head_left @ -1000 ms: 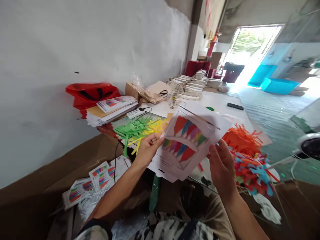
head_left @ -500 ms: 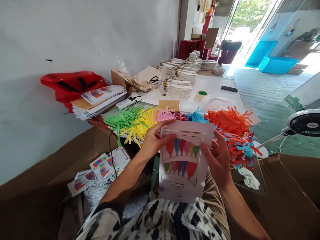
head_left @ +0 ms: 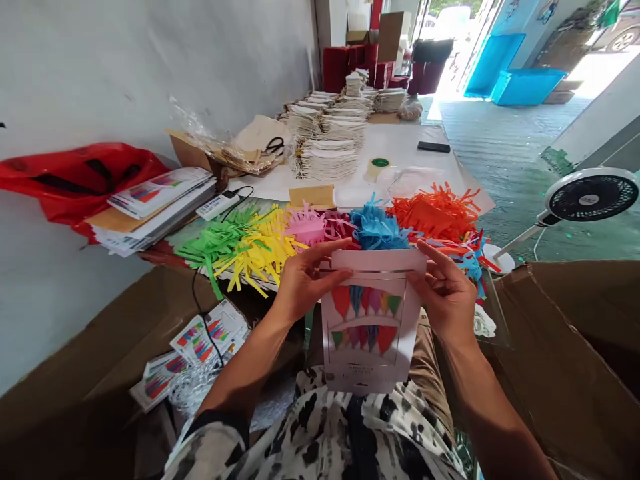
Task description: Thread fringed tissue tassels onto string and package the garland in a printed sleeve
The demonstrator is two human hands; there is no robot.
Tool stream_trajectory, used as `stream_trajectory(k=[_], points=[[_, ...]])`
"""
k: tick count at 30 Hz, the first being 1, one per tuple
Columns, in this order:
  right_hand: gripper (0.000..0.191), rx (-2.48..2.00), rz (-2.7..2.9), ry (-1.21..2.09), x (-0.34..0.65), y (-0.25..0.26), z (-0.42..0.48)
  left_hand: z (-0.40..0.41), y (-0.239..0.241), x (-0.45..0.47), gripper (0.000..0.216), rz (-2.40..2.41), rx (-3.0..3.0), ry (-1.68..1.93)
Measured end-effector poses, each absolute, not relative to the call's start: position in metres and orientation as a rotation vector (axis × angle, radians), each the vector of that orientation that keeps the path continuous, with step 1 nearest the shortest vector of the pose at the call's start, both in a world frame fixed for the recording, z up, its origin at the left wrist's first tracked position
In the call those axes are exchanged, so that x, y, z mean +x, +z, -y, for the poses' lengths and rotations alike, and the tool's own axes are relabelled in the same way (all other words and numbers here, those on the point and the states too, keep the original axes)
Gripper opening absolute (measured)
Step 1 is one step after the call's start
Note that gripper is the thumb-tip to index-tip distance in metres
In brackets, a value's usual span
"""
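The packet (head_left: pixel 369 320) looked like smooth paper, the fringes (head_left: pixel 306 230) matt paper, the bag (head_left: pixel 60 162) glossy plastic, the carton (head_left: pixel 565 320) matt cardboard, the fan (head_left: pixel 593 195) smooth plastic

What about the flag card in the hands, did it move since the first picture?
Yes. The card has moved away from the green tape roll on the table, back toward the person's shirt.

Tabletop (head_left: pixel 387 139), largely white, centre to upper centre of frame. Mid-frame, left to right: green fringe (head_left: pixel 220 240), yellow fringe (head_left: pixel 267 250), pink fringe (head_left: pixel 306 229), blue fringe (head_left: pixel 380 228), orange fringe (head_left: pixel 435 215). Upper centre: pale stacks (head_left: pixel 333 159), tape roll (head_left: pixel 379 164), black oblong (head_left: pixel 433 147).
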State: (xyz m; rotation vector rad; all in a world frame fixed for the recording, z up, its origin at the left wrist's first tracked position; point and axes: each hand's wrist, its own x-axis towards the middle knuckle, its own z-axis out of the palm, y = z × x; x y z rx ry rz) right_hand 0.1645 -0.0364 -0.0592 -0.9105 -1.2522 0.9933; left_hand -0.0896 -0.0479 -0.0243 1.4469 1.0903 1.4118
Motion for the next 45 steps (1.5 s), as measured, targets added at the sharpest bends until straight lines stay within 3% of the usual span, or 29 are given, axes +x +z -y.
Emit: stream_trajectory(k=[5, 14, 19, 23, 26, 29, 32, 41, 45], points=[[0.051, -0.938, 1.163, 0.824, 0.186, -0.066, 0.047, 0.033, -0.019, -0.062, 0.067, -0.904, 1.416, 1.357], [0.051, -1.061, 1.125, 0.598, 0.22, -0.048, 0.082, 0.009, -0.018, -0.023, 0.043, -0.751, 1.521, 1.276], [0.05, -1.067, 1.115, 0.539, 0.224, -0.041, 0.094, 0.007, -0.011, -0.014, 0.039, -0.759, 1.546, 1.26], [0.054, -1.05, 1.116, 0.54, 0.224, -0.038, 0.096, 0.006, -0.008, -0.01, 0.054, -0.731, 1.543, 1.288], [0.057, -1.069, 1.11, 0.516, 0.226, -0.039, 0.095, 0.005, -0.007, -0.005, 0.041, -0.71, 1.558, 1.34], [0.045, -1.07, 1.097, 0.499, 0.23, -0.04, 0.095, 0.001, -0.006, 0.001, 0.02, -0.664, 1.56, 1.341], [0.039, -1.074, 1.111, 0.519, 0.234, -0.04, 0.097, -0.002, -0.007, 0.003, 0.014, -0.618, 1.594, 1.312], [0.039, -1.171, 1.29, 0.591, 0.253, -0.048, 0.113, 0.008, -0.007, -0.01, 0.014, -0.522, 1.756, 1.085], [0.015, -1.178, 1.354, 0.377, 0.254, -0.049, 0.119, 0.016, -0.011, -0.015, 0.014, -0.412, 1.81, 1.089]])
